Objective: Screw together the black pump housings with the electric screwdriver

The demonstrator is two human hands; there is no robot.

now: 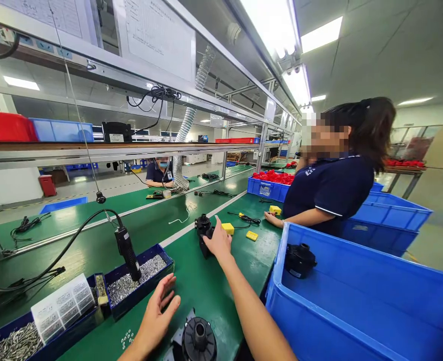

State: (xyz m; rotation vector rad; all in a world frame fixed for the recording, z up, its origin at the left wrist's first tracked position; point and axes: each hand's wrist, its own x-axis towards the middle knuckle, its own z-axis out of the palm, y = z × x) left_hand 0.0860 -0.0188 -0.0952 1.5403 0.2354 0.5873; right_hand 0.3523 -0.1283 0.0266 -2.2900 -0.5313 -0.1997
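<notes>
My right hand [218, 241] reaches out across the green bench and grips a black pump-like part [203, 231], fingers wrapped round it. My left hand [160, 307] lies open on the bench, fingers spread, between a tray of small screws [138, 281] and a round black part [199, 341] on a fixture at the near edge. A black electric screwdriver [128, 252] hangs over the screw tray on its cable.
A large blue bin [356, 306] at my right holds another black part [299, 260]. A co-worker in a dark polo sits beyond it, one hand by a yellow block [275, 209]. More yellow blocks [228, 228], a label roll [63, 304], blue crates with red parts [270, 185].
</notes>
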